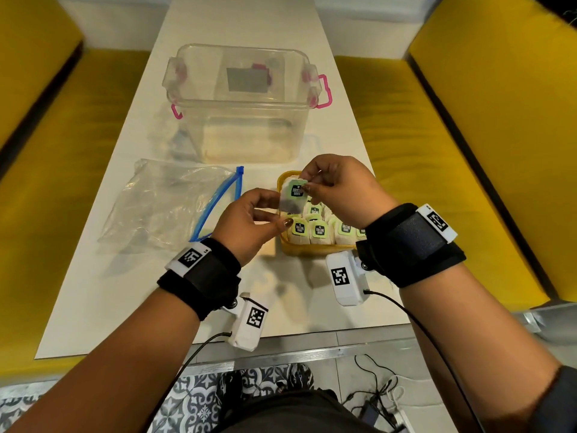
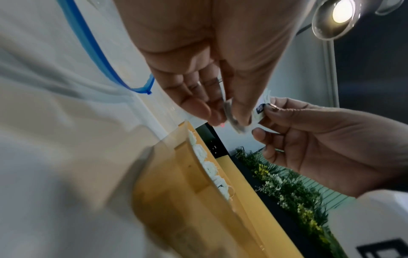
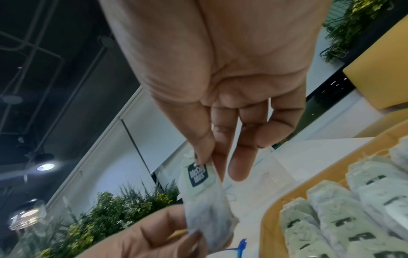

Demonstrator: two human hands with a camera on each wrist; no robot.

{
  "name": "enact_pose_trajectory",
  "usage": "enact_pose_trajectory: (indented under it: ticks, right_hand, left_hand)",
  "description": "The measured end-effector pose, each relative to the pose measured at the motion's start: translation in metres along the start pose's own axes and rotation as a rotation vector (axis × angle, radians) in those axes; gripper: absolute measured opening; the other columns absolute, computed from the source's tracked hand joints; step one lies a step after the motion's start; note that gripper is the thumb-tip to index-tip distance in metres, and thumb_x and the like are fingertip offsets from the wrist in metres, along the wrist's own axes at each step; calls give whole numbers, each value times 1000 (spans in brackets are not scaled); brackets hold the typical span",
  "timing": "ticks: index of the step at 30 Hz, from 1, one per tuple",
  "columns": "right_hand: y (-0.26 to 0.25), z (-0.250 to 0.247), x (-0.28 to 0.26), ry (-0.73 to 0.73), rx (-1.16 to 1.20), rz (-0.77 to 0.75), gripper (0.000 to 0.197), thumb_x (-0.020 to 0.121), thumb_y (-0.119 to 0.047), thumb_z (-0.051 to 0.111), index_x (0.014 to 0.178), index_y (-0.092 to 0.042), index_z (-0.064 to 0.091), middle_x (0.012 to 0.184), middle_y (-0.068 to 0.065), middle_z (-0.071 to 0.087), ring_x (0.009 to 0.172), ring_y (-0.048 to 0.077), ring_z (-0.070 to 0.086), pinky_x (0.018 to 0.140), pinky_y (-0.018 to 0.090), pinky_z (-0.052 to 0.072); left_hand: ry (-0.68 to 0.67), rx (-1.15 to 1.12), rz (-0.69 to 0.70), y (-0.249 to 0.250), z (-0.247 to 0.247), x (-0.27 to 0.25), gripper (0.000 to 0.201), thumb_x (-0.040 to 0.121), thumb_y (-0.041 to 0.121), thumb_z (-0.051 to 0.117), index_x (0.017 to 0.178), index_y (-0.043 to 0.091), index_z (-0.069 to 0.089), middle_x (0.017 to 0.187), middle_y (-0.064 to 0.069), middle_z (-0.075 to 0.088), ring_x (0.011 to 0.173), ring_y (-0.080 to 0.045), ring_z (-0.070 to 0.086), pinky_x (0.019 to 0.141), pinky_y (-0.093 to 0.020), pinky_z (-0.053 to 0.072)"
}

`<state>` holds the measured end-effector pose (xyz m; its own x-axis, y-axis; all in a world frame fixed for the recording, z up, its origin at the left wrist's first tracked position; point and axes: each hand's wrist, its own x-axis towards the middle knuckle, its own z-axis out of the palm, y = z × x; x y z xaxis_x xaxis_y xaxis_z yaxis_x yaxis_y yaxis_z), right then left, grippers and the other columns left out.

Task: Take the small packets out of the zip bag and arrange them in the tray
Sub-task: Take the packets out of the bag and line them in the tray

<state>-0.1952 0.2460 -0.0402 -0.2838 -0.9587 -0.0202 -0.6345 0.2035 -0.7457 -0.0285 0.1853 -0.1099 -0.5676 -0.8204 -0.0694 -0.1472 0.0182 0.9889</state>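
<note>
A small tea-bag packet [image 1: 293, 200] with a green label hangs above the left end of the yellow tray [image 1: 295, 250]. My left hand [image 1: 276, 212] pinches its lower part [image 2: 234, 122]. My right hand [image 1: 307, 186] pinches the label at its top [image 3: 198, 174] between thumb and forefinger. Several like packets [image 1: 318, 228] stand in rows in the tray [image 3: 270, 220]. The clear zip bag [image 1: 168, 207] with a blue zip lies flat on the table left of the tray, its mouth open toward my hands. Its contents are unclear.
A clear plastic box [image 1: 243, 101] with pink handles stands beyond the tray and bag on the white table [image 1: 103, 292]. Yellow seats [image 1: 452, 151] flank the table on both sides. Cables run from my wrist cameras over the near edge.
</note>
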Motion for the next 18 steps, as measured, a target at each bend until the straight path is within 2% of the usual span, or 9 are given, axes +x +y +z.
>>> enact_pose_trajectory:
  ticks: [2, 4, 6, 9, 12, 14, 16, 18]
  right_hand:
    - [10, -3, 0, -20, -51, 60, 6, 88, -12, 62, 87, -18, 61, 77, 2, 66, 63, 17, 62, 56, 21, 49]
    - [21, -6, -1, -88, -165, 142, 8, 88, -12, 62, 85, -19, 59, 73, -3, 61, 58, 10, 55, 46, 14, 41]
    - [33, -5, -2, -165, -241, 217, 8, 88, -13, 61, 86, -20, 58, 71, -7, 58, 58, 7, 51, 49, 19, 37]
    - [45, -1, -2, -220, -267, 274, 6, 88, -12, 62, 90, -18, 61, 78, -5, 57, 60, 5, 47, 53, 19, 36]
    - [50, 4, 0, -229, -312, 297, 7, 88, -11, 62, 93, -14, 64, 83, -1, 56, 60, 7, 46, 52, 19, 35]
    - [51, 8, 3, -223, -356, 310, 5, 87, -11, 62, 88, -16, 64, 88, 2, 60, 72, 16, 54, 62, 22, 38]
    - [53, 11, 6, -206, -386, 312, 9, 86, -12, 63, 82, -20, 62, 93, 5, 65, 87, 22, 59, 72, 24, 40]
    - [54, 13, 8, -197, -407, 319, 9, 86, -12, 63, 82, -19, 63, 97, 7, 68, 93, 25, 61, 74, 25, 42]
  left_hand:
    - [61, 98, -25, -5, 1, 0, 36, 79, 15, 76, 108, 23, 56, 106, 4, 62, 78, -9, 63, 74, -25, 53]
    - [114, 201, -44, -6, 3, 0, 36, 84, 22, 72, 114, 22, 52, 108, 2, 56, 76, -5, 57, 66, -18, 47]
    - [127, 244, -103, -8, 6, 1, 38, 87, 25, 67, 120, 18, 51, 109, 0, 55, 76, -9, 57, 65, -21, 46]
    - [112, 186, -205, -10, 10, 0, 34, 88, 18, 63, 119, 15, 50, 104, -5, 61, 79, -25, 64, 65, -35, 53]
    - [88, 160, -232, -11, 13, -1, 32, 88, 7, 57, 119, 13, 51, 89, -3, 61, 71, -26, 67, 64, -37, 58]
    - [90, 143, -236, -12, 15, -1, 30, 88, 3, 54, 116, 13, 53, 83, -3, 60, 66, -24, 67, 60, -34, 57]
    - [97, 102, -241, -12, 17, -1, 30, 87, 0, 54, 115, 10, 53, 82, -6, 60, 65, -23, 66, 64, -35, 58]
    - [102, 82, -251, -12, 19, -3, 28, 86, -1, 55, 112, 9, 55, 78, -8, 61, 67, -24, 67, 70, -38, 59]
